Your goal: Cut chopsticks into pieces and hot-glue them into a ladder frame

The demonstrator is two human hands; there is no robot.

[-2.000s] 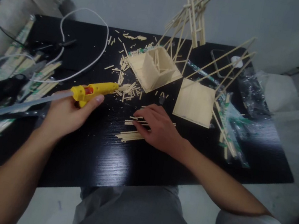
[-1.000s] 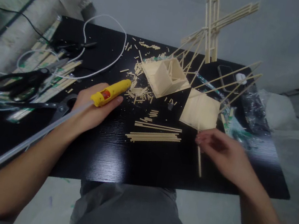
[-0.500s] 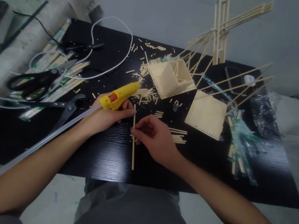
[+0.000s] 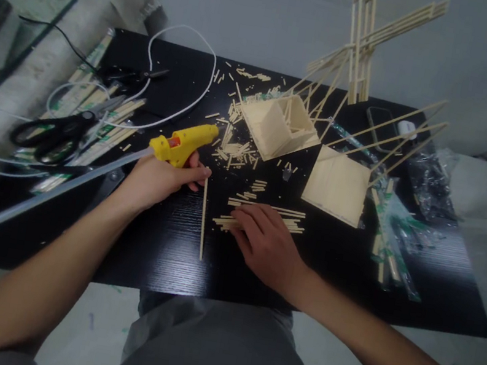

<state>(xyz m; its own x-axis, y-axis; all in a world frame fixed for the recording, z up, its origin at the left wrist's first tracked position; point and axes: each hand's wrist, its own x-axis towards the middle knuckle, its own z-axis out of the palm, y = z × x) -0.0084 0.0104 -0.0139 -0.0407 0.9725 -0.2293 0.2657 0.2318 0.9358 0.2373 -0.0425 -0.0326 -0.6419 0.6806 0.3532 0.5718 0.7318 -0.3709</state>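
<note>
My left hand (image 4: 154, 181) is closed around a yellow hot glue gun (image 4: 195, 137) with a long clear glue stick (image 4: 99, 178) coming out of its rear. Between the thumb and fingertips of that same hand is a thin wooden stick (image 4: 203, 216), its lower end pointing toward me. My right hand (image 4: 268, 246) is bent over a small pile of wooden sticks (image 4: 291, 214), fingers together and fingertips down on them; the palm side is hidden. Beyond the hands stands a wooden model piece (image 4: 275, 129), a box-like form on a square base.
Offcuts (image 4: 234, 153) litter the middle of the black table (image 4: 163, 269). Black scissors (image 4: 63, 130), packed sticks and a white cable (image 4: 174, 118) lie left. A square wooden panel (image 4: 336, 185) with long sticks, a windmill-like lattice (image 4: 360, 40), a phone (image 4: 381, 127) and plastic wrappers (image 4: 401, 246) are right.
My right hand has let go of the single stick and moved right onto the pile. My left hand has shifted left with the glue gun and that stick.
</note>
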